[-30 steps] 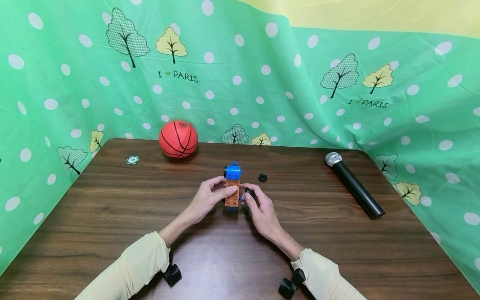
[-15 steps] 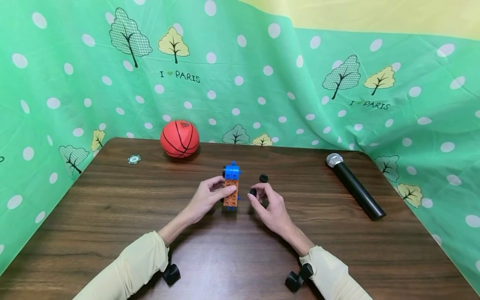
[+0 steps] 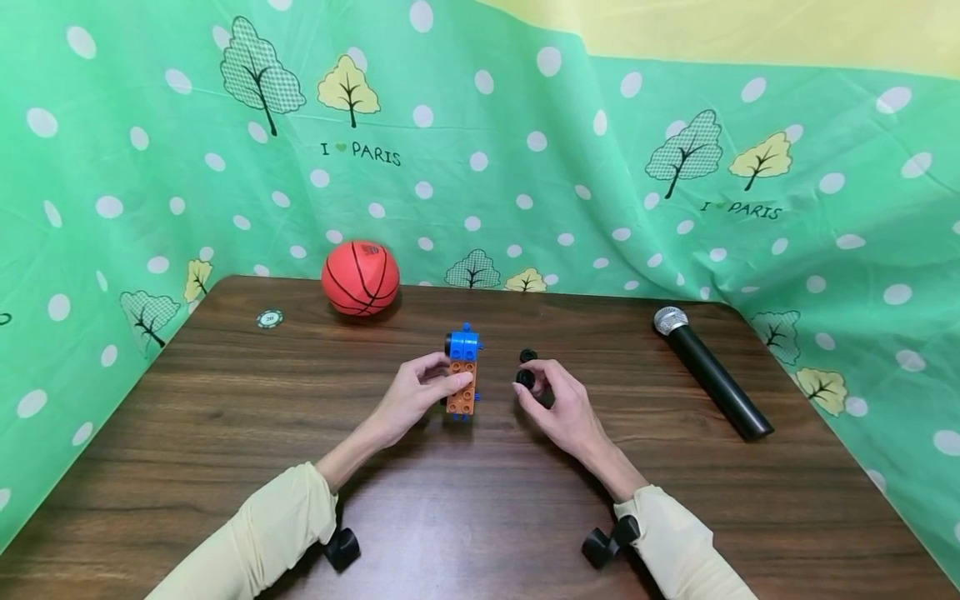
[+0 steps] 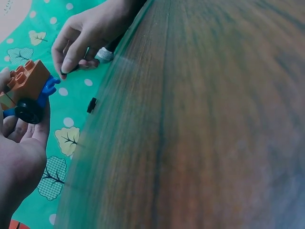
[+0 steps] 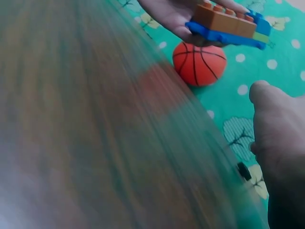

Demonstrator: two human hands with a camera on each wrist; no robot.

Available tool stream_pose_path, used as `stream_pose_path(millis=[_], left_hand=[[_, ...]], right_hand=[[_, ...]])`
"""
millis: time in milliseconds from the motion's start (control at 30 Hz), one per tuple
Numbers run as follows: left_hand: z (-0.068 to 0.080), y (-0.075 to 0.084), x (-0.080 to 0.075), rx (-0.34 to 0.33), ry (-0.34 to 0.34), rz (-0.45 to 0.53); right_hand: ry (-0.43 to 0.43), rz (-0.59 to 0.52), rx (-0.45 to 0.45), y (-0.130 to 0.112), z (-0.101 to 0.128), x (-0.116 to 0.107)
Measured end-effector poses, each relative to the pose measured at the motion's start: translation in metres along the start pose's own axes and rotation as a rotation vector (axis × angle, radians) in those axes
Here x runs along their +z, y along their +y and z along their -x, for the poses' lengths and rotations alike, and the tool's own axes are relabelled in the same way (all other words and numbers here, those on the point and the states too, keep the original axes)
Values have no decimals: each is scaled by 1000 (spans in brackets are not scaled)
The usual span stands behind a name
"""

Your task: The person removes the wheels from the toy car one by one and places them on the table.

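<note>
Judging the brick car (image 3: 462,375) light, rigid and hard-edged, I note my left hand (image 3: 417,395) gripping its orange flanks above the bench (image 3: 225,433). My right hand (image 3: 558,400) pinches a small slick black wheel (image 3: 525,378), best held by the rim, just right of the car; a second wheel (image 3: 528,356) lies beyond.
</note>
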State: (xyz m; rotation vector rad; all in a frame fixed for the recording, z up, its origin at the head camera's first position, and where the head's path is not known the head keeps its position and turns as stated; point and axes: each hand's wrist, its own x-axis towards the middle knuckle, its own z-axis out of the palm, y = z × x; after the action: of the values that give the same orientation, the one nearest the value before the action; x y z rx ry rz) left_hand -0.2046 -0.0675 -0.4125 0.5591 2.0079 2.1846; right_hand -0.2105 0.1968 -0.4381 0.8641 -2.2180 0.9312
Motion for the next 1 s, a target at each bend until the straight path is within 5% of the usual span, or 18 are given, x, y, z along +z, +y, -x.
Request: stream_pose_path(millis=[533, 1000], left_hand=[[1, 2, 1, -4, -1, 6], [1, 2, -1, -13, -3, -6]], right_hand=[[28, 108, 37, 35, -4, -14], [-50, 165, 164, 53, -8, -20]])
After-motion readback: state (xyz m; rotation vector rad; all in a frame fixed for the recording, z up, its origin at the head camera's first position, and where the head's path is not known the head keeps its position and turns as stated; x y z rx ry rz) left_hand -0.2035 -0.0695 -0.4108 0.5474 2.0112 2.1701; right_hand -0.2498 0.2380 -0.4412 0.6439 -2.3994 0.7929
